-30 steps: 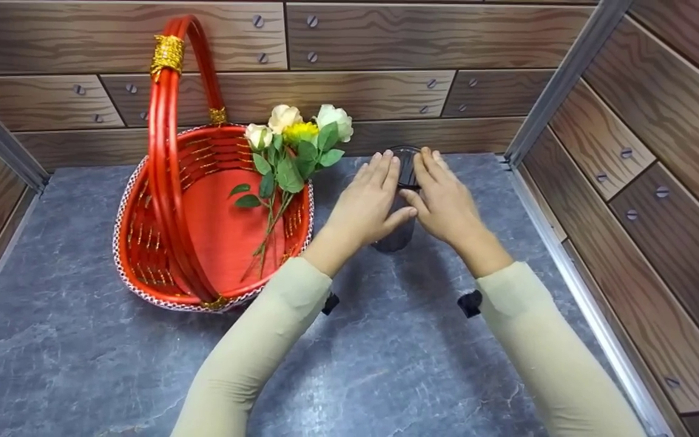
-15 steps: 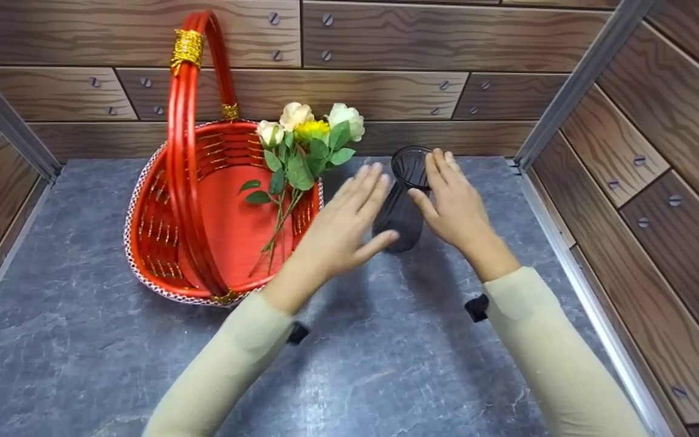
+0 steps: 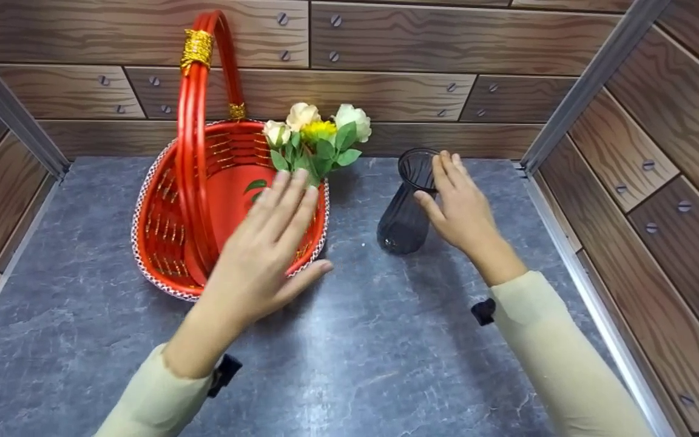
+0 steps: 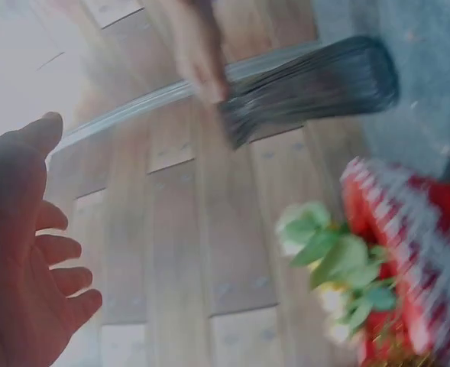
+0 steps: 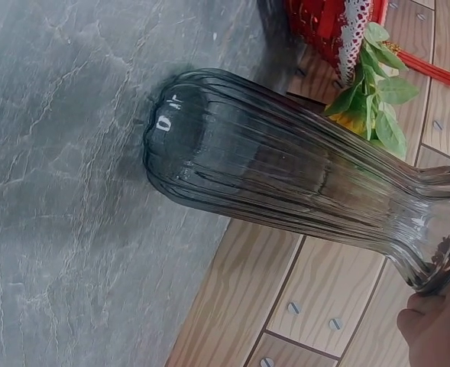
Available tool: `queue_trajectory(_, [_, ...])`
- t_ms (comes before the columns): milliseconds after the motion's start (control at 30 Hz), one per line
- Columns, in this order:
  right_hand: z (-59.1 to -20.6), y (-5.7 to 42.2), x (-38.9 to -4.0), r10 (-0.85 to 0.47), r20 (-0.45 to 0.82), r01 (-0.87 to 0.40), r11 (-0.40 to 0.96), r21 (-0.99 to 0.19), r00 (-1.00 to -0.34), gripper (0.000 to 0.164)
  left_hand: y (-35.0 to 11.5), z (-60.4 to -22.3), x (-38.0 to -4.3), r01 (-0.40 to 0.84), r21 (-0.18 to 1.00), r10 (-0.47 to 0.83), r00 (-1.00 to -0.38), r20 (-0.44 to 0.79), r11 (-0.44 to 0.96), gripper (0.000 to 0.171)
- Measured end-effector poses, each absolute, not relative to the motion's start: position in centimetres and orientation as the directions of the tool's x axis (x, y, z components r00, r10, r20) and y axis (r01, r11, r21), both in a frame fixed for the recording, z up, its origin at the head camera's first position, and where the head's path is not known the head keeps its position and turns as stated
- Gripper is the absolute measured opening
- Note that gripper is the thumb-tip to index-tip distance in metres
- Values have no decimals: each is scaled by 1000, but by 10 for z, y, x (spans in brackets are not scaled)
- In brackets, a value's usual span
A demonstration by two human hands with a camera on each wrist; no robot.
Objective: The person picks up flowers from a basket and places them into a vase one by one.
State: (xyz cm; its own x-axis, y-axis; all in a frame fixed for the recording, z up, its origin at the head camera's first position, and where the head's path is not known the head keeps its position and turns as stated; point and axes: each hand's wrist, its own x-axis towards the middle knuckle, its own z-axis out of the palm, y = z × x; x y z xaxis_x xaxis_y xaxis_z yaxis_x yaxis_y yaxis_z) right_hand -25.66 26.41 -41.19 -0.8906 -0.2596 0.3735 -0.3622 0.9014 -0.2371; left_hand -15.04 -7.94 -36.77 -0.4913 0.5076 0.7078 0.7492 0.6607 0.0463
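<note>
A dark, see-through ribbed glass vase (image 3: 403,221) with a flared rim stands upright on the grey surface. My right hand (image 3: 462,203) touches the right side of its rim with extended fingers; the right wrist view shows the ribbed vase (image 5: 270,160) close up, the hand at its mouth. Fingers spread and nothing held, my left hand (image 3: 252,261) hovers over the near right part of the red basket (image 3: 158,261). Cream and white roses and a yellow flower (image 3: 319,130) lean over the basket's far right rim. The left hand hides their stems.
The basket's tall red handle (image 3: 192,133) with gold binding rises on its left. Wood-patterned panels (image 3: 398,97) close off the back and the right side (image 3: 659,224). A metal strip (image 3: 562,243) runs along the right edge of the grey surface.
My left hand has left the vase and moved left and nearer, over the basket. The right hand stays at the vase rim. The view has shifted slightly.
</note>
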Motion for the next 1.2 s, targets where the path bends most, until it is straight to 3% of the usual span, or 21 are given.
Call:
queue_trajectory(233, [-417,264,-254,-254,360,-356,900,-251,-898,73,-108,-341,-133,776,80,291,-327,899,625,80])
queue_trajectory(433, [-419,264,-253,-246,367,-350,902,-252,-897,73,-146,-339,-128,730,182,73,-303,950,659,79])
queue_trajectory(567, [-419,265,-254,-245,368,-351,900,-257,-897,74,-172,-352,-131,660,243,4,-349,937,711,84])
queue_trajectory(767, [-420,265,-254,-239,381,-355,895,-270,-893,74,-206,-381,-145,537,316,-13,-492,870,782,91])
queue_trajectory(933, [-419,265,-254,-246,387,-364,891,-270,-889,73,-222,-405,-159,479,341,-8,-570,822,809,98])
queue_trajectory(1200, [-417,264,-256,-237,419,-373,885,-280,-877,72,-241,-438,-193,393,381,61,-759,648,837,86])
